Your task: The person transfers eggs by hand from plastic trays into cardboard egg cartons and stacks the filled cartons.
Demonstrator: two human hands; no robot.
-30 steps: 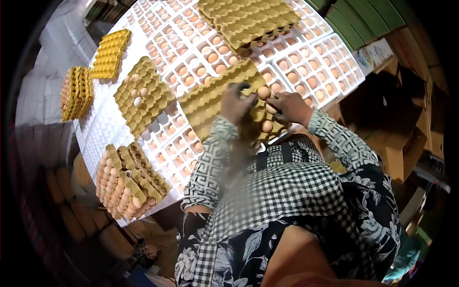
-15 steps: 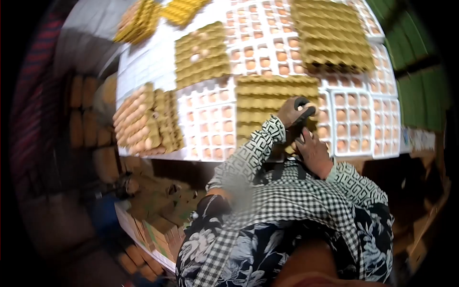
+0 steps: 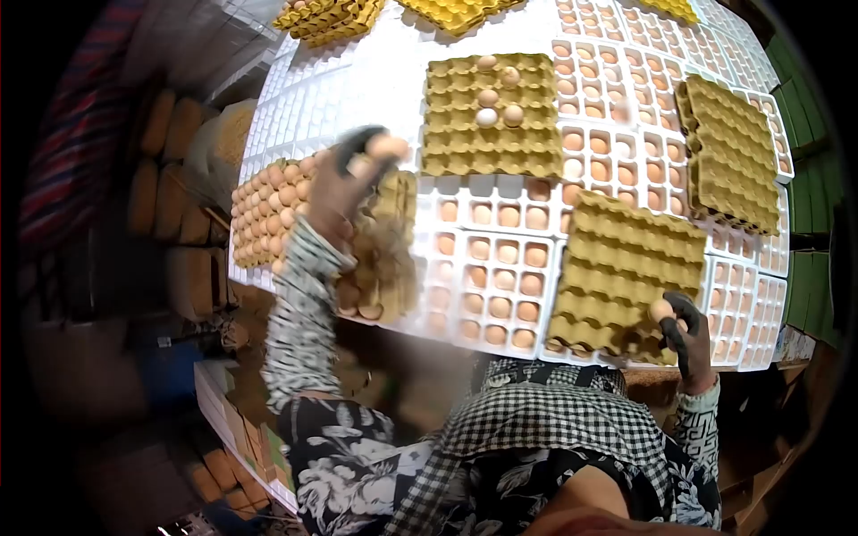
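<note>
- left hand (image 3: pixel 347 183): grip's full of eggs (image 3: pixel 387 146), near stack (image 3: pixel 279 204)
- right hand (image 3: pixel 686 335): grip's pinching one egg (image 3: pixel 660 310) over tray (image 3: pixel 626 268)
- prob mid egg-moving, next move needs gentleness

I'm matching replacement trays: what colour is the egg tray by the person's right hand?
The egg tray is a dull mustard yellow, best seen in the head view.

No legible text, labels, numbers, signs
</note>
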